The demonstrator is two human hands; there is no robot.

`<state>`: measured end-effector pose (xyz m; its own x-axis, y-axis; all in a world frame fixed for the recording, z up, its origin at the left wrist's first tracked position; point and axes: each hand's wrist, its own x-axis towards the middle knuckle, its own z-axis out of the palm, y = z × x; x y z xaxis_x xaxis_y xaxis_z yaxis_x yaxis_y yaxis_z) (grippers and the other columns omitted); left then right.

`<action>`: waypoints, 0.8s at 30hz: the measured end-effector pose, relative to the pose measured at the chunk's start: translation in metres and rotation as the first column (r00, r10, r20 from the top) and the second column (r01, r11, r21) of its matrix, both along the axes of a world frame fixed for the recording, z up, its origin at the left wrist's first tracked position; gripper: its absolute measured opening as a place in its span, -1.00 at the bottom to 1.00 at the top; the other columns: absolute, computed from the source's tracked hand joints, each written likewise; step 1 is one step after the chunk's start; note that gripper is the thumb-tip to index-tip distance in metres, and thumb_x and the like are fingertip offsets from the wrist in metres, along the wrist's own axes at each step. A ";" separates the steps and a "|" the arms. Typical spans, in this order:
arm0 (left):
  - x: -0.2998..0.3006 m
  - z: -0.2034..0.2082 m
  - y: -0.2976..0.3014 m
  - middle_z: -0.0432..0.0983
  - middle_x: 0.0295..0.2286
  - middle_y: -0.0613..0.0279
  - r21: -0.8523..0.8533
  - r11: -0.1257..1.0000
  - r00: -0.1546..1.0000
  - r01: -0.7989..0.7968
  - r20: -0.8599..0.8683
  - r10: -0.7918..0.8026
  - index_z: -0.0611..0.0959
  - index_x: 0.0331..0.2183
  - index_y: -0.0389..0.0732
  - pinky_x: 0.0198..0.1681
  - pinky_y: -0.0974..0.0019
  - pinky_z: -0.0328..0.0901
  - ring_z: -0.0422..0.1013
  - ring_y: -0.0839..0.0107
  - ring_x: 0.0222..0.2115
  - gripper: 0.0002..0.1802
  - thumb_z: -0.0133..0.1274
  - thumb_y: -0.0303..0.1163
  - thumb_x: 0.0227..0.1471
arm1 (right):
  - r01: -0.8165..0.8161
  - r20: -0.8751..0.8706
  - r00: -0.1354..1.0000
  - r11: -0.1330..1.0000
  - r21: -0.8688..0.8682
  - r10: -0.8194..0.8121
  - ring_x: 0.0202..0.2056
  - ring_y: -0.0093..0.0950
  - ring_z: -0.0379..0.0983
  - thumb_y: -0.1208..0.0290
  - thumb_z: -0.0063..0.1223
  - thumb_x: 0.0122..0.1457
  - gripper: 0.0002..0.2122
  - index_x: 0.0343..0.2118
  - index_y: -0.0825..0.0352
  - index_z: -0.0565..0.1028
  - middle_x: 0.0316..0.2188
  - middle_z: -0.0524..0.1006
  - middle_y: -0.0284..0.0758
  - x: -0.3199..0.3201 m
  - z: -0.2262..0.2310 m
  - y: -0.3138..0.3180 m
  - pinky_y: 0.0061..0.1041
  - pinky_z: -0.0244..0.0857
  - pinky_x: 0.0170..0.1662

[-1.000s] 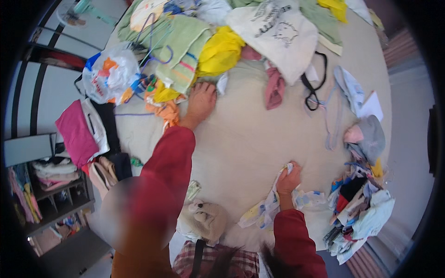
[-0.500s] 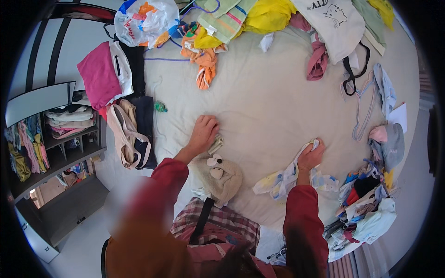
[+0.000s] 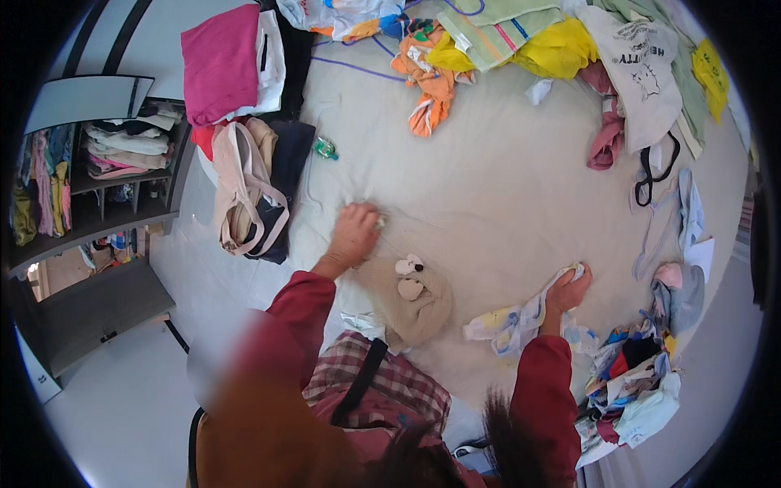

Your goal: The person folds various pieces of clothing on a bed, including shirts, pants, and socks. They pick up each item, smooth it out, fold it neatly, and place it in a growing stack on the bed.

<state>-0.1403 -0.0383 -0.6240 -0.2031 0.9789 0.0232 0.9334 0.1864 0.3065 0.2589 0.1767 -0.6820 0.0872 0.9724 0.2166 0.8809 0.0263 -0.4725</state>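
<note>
Currently, a white patterned cloth [image 3: 511, 327] lies on the beige sheet [image 3: 488, 187], one end in the right hand [image 3: 568, 289].
The right fingers are closed on it; the left hand [image 3: 355, 234] has curled fingers at a small pale item [image 3: 381, 220], grip undeterminable. A tan fuzzy item [image 3: 427, 313] lies between the hands.

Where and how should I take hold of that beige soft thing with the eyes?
Probably pinch the right edge of the beige soft thing, coming from the right: that rounded edge faces uncovered sheet, while the left hand lies beyond its far upper-left side. The right hand would likely need to release the patterned cloth first.
</note>
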 end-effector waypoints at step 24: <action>-0.123 0.032 0.022 0.38 -0.28 0.11 -0.012 0.997 0.997 -0.071 -0.033 0.071 0.54 -0.35 -0.18 -0.12 0.17 0.24 0.27 0.05 -0.19 -0.69 -0.04 -0.63 -0.28 | -0.248 -0.409 0.912 0.826 -0.506 0.024 -0.21 -0.30 0.42 0.48 -0.08 0.05 -0.71 -0.16 0.48 0.44 -0.27 0.51 -0.11 0.041 0.132 -0.137 -0.43 0.24 -0.09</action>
<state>-0.2630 -0.0166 -0.5919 -0.2715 0.9623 0.0181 0.9270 0.2564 0.2737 0.2995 0.0396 -0.5498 -0.0912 0.9272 -0.3634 0.6432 -0.2237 -0.7323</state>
